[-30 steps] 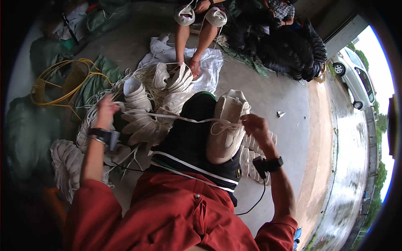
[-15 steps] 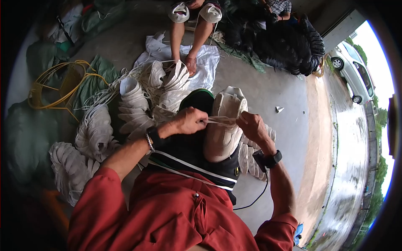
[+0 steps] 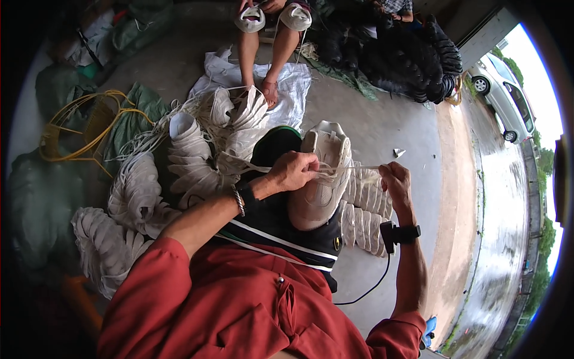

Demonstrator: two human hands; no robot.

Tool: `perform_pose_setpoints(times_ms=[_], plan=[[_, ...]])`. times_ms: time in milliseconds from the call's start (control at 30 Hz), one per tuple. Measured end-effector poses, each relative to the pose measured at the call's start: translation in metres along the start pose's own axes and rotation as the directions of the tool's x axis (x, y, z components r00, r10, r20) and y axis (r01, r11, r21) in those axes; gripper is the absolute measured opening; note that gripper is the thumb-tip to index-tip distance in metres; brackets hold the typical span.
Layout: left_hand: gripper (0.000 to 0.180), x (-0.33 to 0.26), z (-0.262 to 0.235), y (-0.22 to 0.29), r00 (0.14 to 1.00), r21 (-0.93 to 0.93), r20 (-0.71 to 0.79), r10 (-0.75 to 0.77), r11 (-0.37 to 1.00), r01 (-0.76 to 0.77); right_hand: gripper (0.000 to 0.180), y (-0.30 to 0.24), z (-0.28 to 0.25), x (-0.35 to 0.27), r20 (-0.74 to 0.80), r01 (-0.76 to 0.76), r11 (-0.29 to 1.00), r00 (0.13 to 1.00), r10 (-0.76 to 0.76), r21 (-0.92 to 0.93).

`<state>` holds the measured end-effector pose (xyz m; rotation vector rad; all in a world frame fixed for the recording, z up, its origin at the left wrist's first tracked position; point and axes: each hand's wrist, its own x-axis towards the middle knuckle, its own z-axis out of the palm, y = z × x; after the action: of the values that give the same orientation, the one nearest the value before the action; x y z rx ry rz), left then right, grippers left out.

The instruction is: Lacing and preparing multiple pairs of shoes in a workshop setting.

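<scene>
A cream sneaker upper (image 3: 315, 202) rests on my right knee, its rounded toe towards me. White shoelace (image 3: 359, 167) stretches across its opening and out to the right. At the far end of that strand, my right hand (image 3: 396, 180) is closed on the lace, well clear of the shoe. My left hand (image 3: 293, 172) pinches lace at the shoe's left side, its fingers touching the eyelet area. More lace trails left from under this hand. Stacks of white shoe uppers (image 3: 194, 152) with loose laces stand beside my left leg.
More nested uppers (image 3: 366, 209) lie right of my knee. A yellow-framed chair (image 3: 89, 128) is at the left. Opposite, a person sits with uppers on both knees (image 3: 296, 17), feet by a white sheet (image 3: 299, 90). A black heap (image 3: 388, 66) lies farther back.
My right hand has moved right, away from the shoe, drawing the lace out. My left hand has shifted right, onto the shoe's edge.
</scene>
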<state>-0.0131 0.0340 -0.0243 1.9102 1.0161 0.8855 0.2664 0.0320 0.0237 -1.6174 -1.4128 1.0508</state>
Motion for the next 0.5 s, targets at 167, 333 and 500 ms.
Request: perform_pose_setpoints(times_ms=[167, 333, 500], plan=[[0.01, 0.0, 0.006, -0.003, 0.971, 0.292, -0.087, 0.222, 0.938, -0.189, 0.018, -0.01, 0.014, 0.009, 0.007, 0.036, 0.996, 0.999, -0.037, 0.084], [0.013, -0.003, 0.009, -0.001, 0.958, 0.418, -0.183, 0.218, 0.9, -0.125, 0.02, -0.005, 0.034, 0.012, 0.087, 0.048, 0.998, 0.995, -0.051, 0.045], [0.014, -0.004, -0.003, -0.008, 0.965, 0.348, -0.091, 0.245, 0.916, -0.2, 0.023, -0.011, 0.037, 0.012, 0.102, 0.047, 0.999, 0.994, -0.044, -0.024]])
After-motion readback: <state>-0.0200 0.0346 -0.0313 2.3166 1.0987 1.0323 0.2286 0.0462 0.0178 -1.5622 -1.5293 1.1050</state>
